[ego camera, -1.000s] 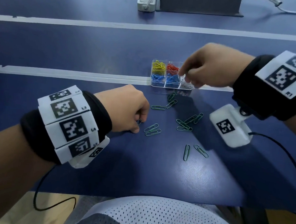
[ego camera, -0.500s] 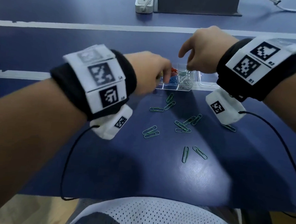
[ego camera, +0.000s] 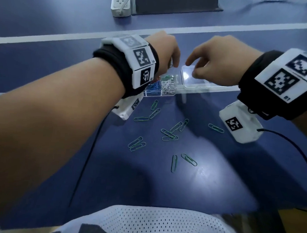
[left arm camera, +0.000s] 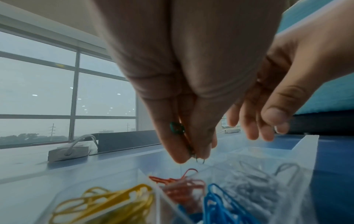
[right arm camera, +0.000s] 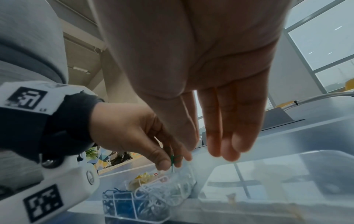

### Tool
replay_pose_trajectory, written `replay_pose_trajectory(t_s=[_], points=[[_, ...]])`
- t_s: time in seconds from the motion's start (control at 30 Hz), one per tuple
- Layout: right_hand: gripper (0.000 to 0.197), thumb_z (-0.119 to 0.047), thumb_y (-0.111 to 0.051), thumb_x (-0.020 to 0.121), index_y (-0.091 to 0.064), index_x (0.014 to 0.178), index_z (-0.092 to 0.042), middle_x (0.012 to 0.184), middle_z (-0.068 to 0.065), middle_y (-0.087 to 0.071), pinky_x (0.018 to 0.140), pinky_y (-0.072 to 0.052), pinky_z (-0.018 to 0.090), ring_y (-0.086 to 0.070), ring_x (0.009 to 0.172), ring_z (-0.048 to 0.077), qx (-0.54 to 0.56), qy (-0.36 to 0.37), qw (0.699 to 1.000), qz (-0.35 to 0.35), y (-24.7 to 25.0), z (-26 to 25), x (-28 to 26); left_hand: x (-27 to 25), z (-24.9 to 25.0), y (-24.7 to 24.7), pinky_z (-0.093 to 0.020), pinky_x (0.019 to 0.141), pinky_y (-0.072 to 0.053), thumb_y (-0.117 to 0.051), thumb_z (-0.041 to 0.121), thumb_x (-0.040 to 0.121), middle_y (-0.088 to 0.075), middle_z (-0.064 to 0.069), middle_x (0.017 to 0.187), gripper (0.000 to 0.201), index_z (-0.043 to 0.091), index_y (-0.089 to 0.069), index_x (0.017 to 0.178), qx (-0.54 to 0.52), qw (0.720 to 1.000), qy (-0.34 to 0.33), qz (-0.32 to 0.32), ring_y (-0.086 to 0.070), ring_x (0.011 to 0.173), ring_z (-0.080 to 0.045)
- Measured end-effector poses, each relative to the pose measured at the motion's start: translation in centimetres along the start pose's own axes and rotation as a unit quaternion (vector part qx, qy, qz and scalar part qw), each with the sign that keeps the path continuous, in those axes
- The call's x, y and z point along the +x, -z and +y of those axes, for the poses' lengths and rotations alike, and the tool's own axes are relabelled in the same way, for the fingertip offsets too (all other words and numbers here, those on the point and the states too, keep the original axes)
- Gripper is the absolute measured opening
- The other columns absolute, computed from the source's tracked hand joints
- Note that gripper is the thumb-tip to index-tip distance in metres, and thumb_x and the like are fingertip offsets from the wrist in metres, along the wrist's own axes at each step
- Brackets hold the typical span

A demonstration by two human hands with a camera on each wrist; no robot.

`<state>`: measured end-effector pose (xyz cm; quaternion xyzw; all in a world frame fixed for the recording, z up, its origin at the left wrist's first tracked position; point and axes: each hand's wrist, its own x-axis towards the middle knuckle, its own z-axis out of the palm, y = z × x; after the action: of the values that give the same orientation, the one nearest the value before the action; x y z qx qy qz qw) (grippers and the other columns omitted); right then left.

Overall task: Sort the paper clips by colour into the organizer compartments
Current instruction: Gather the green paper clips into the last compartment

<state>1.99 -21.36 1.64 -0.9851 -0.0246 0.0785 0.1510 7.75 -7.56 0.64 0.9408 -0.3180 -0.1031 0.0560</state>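
Observation:
The clear organizer [ego camera: 159,95] holds yellow [left arm camera: 107,201], red [left arm camera: 180,181], blue [ego camera: 153,87] and white clips [ego camera: 168,87] in separate compartments. My left hand [ego camera: 172,65] hovers just above it and pinches a green clip [left arm camera: 177,128] between thumb and fingers; the clip's tip hangs over the far compartments. My right hand [ego camera: 194,72] hangs beside it over the clear lid [ego camera: 200,83], fingers [right arm camera: 224,151] straight and empty. Several green clips [ego camera: 169,135] lie loose on the blue table in front of the organizer.
A white power strip [ego camera: 120,2] and a dark box [ego camera: 174,3] stand at the far edge. White tape lines [ego camera: 46,37] cross the blue table. Cables trail from both wrist cameras over the table's near part.
My left hand lifted from the table with a green clip and moved up over the organizer. My right hand drew back from the compartments to the right, over the lid.

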Motion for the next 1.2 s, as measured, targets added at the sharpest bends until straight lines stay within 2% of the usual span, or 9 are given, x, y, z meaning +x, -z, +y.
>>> replay_pose_trajectory(t_s=[0.23,0.4,0.57,0.67,0.73,0.8,0.93,1.03,1.2], points=[[0.031,-0.019,-0.056,0.082,-0.067,0.110,-0.028,0.093,-0.004,-0.072,0.083,-0.041,0.024,-0.056,0.083,0.017,0.005,0.003,0.999,-0.034,-0.1,1.1,-1.6,0.0,0.4,0.3,-0.033,0.087,-0.051,-0.062,-0.001,0.079,-0.070,0.001,0.109,0.043,0.023,-0.065,0.115,0.011,1.000,-0.021,0.004,-0.065,0.097,-0.020],[0.027,-0.017,-0.056,0.082,-0.069,0.103,-0.029,0.088,-0.004,-0.071,0.080,-0.042,0.025,-0.055,0.080,0.018,0.008,0.016,0.999,-0.035,-0.4,0.8,-2.3,-0.5,-0.2,0.4,-0.036,0.090,-0.051,-0.062,0.005,0.082,-0.068,0.005,0.101,0.037,0.026,-0.065,0.111,-0.048,0.998,-0.002,0.044,-0.060,0.086,-0.014],[0.025,-0.016,-0.057,0.082,-0.072,0.097,-0.031,0.086,-0.001,-0.069,0.087,-0.051,0.036,-0.064,0.088,0.023,-0.041,0.100,0.991,-0.083,-2.1,-1.1,-3.3,-3.0,-1.1,0.6,-0.023,0.075,-0.049,-0.064,0.019,0.082,-0.066,0.006,0.082,0.016,0.022,-0.069,0.097,-0.086,0.994,-0.003,0.065,-0.060,0.071,-0.013],[0.027,-0.018,-0.057,0.083,-0.069,0.104,-0.030,0.090,-0.003,-0.071,0.083,-0.051,0.032,-0.060,0.082,0.020,-0.052,0.144,0.983,-0.098,-3.1,-2.3,-3.1,-5.2,-1.7,0.8,0.000,0.053,-0.033,-0.066,0.026,0.080,-0.064,0.006,0.068,0.009,0.021,-0.071,0.086,-0.072,0.996,-0.010,0.046,-0.054,0.058,-0.004],[0.030,-0.021,-0.058,0.084,-0.066,0.111,-0.032,0.092,-0.003,-0.067,0.077,-0.044,0.025,-0.050,0.080,0.016,-0.051,0.159,0.982,-0.093,-3.6,-3.0,-2.7,-6.5,-2.0,0.6,-0.006,0.054,-0.034,-0.068,0.028,0.078,-0.057,0.011,0.060,0.009,0.021,-0.071,0.081,-0.049,0.999,-0.007,0.009,-0.052,0.057,-0.005],[0.033,-0.021,-0.058,0.084,-0.065,0.113,-0.036,0.085,-0.004,-0.057,0.072,-0.038,0.024,-0.046,0.079,0.016,-0.057,0.174,0.979,-0.089,-4.1,-3.8,-2.1,-7.4,-2.3,-0.1,-0.018,0.065,-0.036,-0.068,0.028,0.076,-0.054,0.012,0.057,0.010,0.021,-0.072,0.081,-0.016,0.999,-0.002,-0.031,-0.051,0.057,-0.011],[0.031,-0.021,-0.059,0.082,-0.068,0.107,-0.038,0.071,-0.004,-0.043,0.077,-0.051,0.033,-0.059,0.085,0.028,-0.094,0.201,0.969,-0.112,-5.2,-5.3,-1.6,-8.5,-2.5,-1.8,-0.020,0.069,-0.036,-0.067,0.026,0.077,-0.050,0.013,0.057,0.010,0.021,-0.072,0.083,0.023,0.997,0.003,-0.073,-0.049,0.067,-0.014],[0.023,-0.024,-0.059,0.081,-0.072,0.098,-0.033,0.079,0.003,-0.046,0.078,-0.055,0.043,-0.063,0.088,0.034,-0.117,0.203,0.965,-0.116,-5.6,-5.8,-1.5,-8.8,-2.3,-2.4,-0.021,0.065,-0.036,-0.072,0.037,0.073,-0.049,0.012,0.056,0.019,0.020,-0.072,0.082,0.032,0.995,-0.002,-0.099,-0.049,0.066,-0.013],[0.019,-0.025,-0.056,0.079,-0.072,0.089,-0.021,0.090,0.008,-0.065,0.077,-0.055,0.040,-0.062,0.087,0.033,-0.155,0.208,0.957,-0.134,-5.6,-5.6,-1.7,-9.1,-2.1,-2.8,-0.029,0.073,-0.050,-0.073,0.032,0.074,-0.054,0.007,0.066,0.014,0.022,-0.075,0.084,0.038,0.994,-0.018,-0.098,-0.053,0.075,-0.017]])
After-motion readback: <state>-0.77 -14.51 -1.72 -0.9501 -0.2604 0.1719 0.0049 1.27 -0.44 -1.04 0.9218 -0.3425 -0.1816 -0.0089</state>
